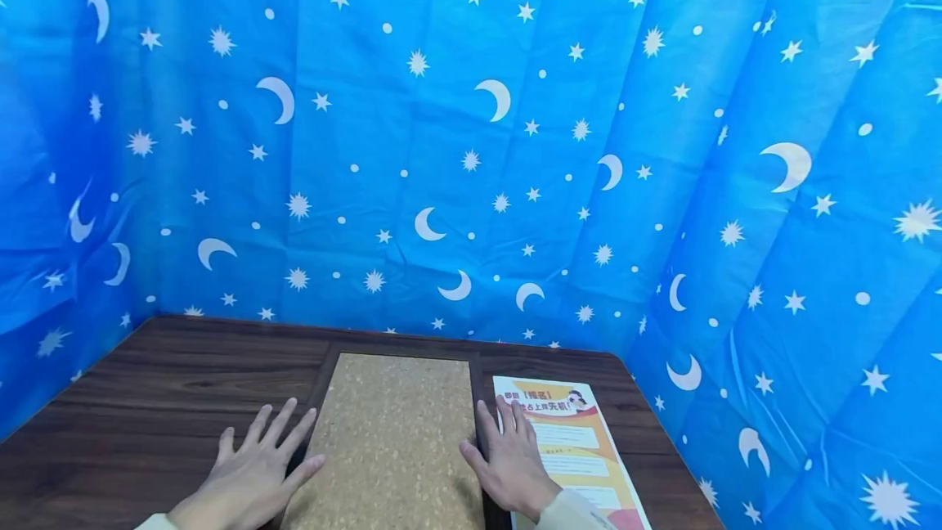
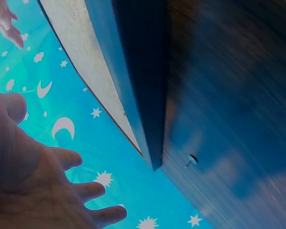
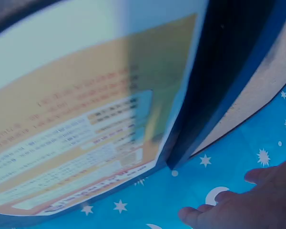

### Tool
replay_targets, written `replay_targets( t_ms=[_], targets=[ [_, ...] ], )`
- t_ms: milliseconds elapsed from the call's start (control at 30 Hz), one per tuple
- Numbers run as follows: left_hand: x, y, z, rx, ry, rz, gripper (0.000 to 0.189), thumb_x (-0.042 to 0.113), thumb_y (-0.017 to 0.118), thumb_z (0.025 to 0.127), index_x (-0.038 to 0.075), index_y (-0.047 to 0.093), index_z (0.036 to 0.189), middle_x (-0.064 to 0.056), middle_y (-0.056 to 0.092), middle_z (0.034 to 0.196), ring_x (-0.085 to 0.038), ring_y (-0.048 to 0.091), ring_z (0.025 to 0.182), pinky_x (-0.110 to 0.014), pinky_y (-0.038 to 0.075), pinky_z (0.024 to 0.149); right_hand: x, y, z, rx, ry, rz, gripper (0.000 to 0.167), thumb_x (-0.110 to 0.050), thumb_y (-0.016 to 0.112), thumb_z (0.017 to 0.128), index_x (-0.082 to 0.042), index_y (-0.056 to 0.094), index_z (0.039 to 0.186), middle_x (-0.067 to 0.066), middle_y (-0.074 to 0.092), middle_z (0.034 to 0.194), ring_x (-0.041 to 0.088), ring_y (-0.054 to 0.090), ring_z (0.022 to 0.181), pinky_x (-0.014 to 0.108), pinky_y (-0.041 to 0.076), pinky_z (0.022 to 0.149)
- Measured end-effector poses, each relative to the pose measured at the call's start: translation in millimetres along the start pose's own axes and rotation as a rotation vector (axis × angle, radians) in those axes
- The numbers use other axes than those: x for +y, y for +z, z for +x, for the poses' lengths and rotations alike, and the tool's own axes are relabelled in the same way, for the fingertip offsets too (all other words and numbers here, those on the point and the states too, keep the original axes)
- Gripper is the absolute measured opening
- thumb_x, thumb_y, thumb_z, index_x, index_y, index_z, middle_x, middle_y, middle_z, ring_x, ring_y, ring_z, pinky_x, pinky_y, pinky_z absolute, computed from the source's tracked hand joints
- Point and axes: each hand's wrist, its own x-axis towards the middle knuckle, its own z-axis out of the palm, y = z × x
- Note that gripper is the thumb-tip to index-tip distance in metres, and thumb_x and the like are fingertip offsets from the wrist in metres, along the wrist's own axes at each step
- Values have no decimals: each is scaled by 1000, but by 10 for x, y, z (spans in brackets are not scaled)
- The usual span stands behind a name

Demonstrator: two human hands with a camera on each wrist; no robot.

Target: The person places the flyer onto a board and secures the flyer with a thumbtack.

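Note:
A tan cork board (image 1: 397,440) in a dark raised frame (image 1: 477,383) lies between my two hands. My left hand (image 1: 253,464), fingers spread and palm down, is over the board's left edge and holds nothing. On the other side my right hand (image 1: 509,452) spreads its fingers over the right edge of the frame. Its fingers overlap a printed orange and white flyer (image 1: 581,440) in the head view. Each wrist view shows empty fingers, the left hand (image 2: 33,176) at lower left and the right hand (image 3: 252,200) at lower right.
The dark wooden table (image 1: 184,399) carries the board and flyer. A small thing with a round head and thin shank (image 2: 192,160) is on the wood left of the board. A blue curtain (image 1: 441,129) with white moons and stars hangs behind and at both sides.

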Motion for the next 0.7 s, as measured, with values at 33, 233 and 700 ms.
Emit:
replay_targets(
  t_ms=[33,233,700],
  targets=[
    [-19,0,-11,6,-4,3,80,65,35,91,9,33,146,-25,20,150,-55,12,131,-78,1,85,10,7,-2,0,1,-5,81,-68,19,92,-11,28,149,21,19,152,41,10,139,59,10,105],
    [-125,12,-79,47,-11,12,79,65,37,90,9,36,145,-25,22,149,-56,14,130,-78,2,85,62,33,-2,6,30,-4,80,-67,22,92,-12,28,148,21,19,152,42,10,138,60,11,104],
    [-480,0,-146,158,5,124,74,60,43,91,5,41,141,-24,34,143,-51,29,126,-77,13,83,406,50,-74,107,57,0,66,-50,40,97,-4,37,143,29,26,145,51,16,133,64,15,101]
  ],
)
